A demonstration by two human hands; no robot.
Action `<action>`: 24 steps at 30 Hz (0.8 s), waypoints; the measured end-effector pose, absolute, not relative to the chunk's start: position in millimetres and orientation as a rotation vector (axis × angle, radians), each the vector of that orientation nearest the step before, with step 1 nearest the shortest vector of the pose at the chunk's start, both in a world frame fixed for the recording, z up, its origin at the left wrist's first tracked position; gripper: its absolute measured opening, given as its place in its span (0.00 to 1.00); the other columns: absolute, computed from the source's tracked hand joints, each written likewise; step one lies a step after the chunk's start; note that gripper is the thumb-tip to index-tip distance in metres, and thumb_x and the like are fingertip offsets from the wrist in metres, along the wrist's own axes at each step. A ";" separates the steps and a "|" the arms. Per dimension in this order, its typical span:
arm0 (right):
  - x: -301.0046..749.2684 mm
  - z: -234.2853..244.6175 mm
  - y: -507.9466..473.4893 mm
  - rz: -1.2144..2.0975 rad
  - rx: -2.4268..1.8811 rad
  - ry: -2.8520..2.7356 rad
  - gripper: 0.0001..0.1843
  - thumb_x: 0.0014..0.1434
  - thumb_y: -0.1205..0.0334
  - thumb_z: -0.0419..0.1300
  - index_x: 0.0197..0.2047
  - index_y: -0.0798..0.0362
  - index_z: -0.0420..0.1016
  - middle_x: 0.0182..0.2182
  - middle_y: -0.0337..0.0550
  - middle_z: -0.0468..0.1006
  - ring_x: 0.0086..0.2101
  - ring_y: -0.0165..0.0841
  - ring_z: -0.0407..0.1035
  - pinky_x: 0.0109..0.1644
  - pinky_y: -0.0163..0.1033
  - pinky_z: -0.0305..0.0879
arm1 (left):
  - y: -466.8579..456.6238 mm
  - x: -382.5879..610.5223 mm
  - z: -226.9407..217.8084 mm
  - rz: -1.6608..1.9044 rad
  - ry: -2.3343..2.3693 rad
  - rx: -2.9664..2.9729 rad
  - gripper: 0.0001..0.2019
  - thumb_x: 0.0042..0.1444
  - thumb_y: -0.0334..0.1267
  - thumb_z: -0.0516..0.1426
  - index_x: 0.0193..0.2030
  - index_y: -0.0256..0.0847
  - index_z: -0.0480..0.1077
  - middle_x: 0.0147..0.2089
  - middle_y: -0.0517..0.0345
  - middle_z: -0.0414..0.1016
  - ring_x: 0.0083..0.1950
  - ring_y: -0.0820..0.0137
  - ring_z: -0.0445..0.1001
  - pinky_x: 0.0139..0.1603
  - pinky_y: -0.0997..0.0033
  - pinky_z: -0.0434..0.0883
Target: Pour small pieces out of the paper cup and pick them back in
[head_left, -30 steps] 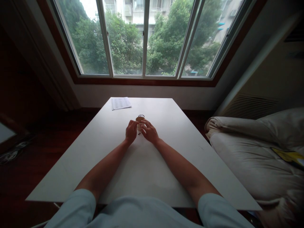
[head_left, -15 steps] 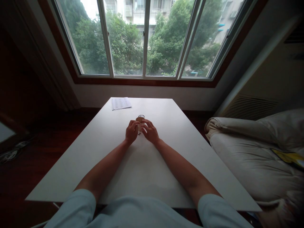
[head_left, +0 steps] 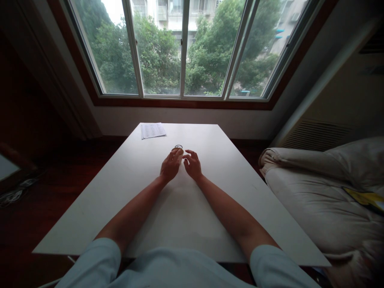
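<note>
My left hand (head_left: 169, 166) lies on the white table (head_left: 180, 208) near its middle. Its fingers reach forward and close round a small brown-topped container (head_left: 177, 150), whose body is hidden behind them. My right hand (head_left: 193, 164) hovers just to the right, apart from the container, with its fingers curled and spread and nothing in them. A thin dark ring (head_left: 179, 146) lies on the table right behind the container.
A printed sheet of paper (head_left: 153, 130) lies at the table's far left corner. A wide window (head_left: 183, 48) runs behind the table. A pale cushioned sofa (head_left: 324, 192) stands close along the right, and dark wooden floor lies to the left.
My right hand has let go of the container and drawn slightly to the right. My left hand has slid forward over it. The small dark speck below the hands is no longer visible.
</note>
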State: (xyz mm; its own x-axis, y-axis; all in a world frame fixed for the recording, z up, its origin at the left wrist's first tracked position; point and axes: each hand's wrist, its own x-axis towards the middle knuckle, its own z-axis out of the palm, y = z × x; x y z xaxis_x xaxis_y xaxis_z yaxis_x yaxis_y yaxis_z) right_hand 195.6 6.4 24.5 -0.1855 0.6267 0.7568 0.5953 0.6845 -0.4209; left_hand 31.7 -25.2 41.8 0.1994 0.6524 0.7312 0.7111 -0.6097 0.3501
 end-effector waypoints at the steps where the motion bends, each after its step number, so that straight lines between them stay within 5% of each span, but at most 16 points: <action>1: 195.8 24.4 6.9 0.051 -0.964 -1.852 0.13 0.64 0.67 0.51 0.44 0.49 0.76 0.56 0.49 0.68 0.57 0.43 0.62 0.59 0.53 0.67 | -24.7 32.3 41.6 -1.379 -1.367 -2.390 0.23 0.67 0.33 0.47 0.69 0.43 0.59 0.67 0.44 0.63 0.64 0.57 0.67 0.57 0.57 0.72; 12: 195.1 23.3 8.8 0.024 -0.958 -1.842 0.12 0.64 0.65 0.52 0.44 0.50 0.76 0.55 0.50 0.70 0.56 0.42 0.63 0.58 0.52 0.68 | -15.5 25.1 30.7 -1.164 -1.429 -2.457 0.28 0.63 0.32 0.51 0.70 0.43 0.58 0.66 0.43 0.64 0.57 0.56 0.72 0.51 0.58 0.74; 21: 195.6 21.0 9.4 0.016 -0.959 -1.852 0.11 0.65 0.65 0.53 0.44 0.49 0.76 0.48 0.50 0.72 0.50 0.42 0.65 0.54 0.50 0.68 | -16.1 19.0 29.7 -1.472 -1.502 -2.285 0.23 0.63 0.33 0.51 0.65 0.44 0.63 0.63 0.45 0.64 0.60 0.59 0.68 0.53 0.59 0.73; 24: 195.5 20.7 9.5 0.005 -0.968 -1.862 0.11 0.65 0.64 0.52 0.45 0.49 0.76 0.45 0.49 0.72 0.48 0.41 0.65 0.53 0.48 0.68 | -9.3 10.1 25.4 -1.578 -1.606 -2.174 0.20 0.63 0.33 0.51 0.62 0.44 0.65 0.59 0.46 0.66 0.53 0.63 0.71 0.52 0.60 0.72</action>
